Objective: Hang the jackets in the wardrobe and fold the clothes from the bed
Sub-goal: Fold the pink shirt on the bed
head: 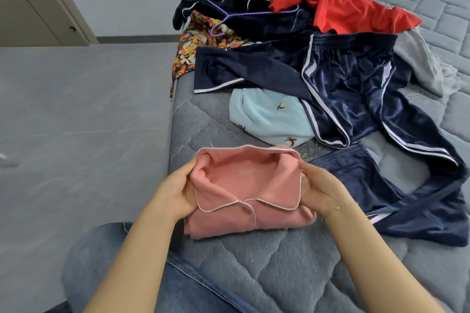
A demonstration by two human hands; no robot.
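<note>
A folded pink pyjama shirt (244, 193) with white piping and a buttoned collar lies on the grey quilted bed (279, 267) in front of me. My left hand (178, 190) grips its left edge near the collar. My right hand (320, 188) grips the right edge, thumb on top. Behind it lie a light blue fleece piece (267, 117), navy velvet trousers with white stripes (356, 89), a navy top (241, 68), a red garment (338, 0) and a patterned cloth (195, 43). A purple hanger (236, 11) rests on the dark clothes at the back.
A grey garment (422, 63) lies at the right of the pile. The bed's left edge runs beside a grey floor (76, 122). A wardrobe or door panel (30, 7) stands at the far left. My knee in jeans (106, 249) is at the bed's near corner.
</note>
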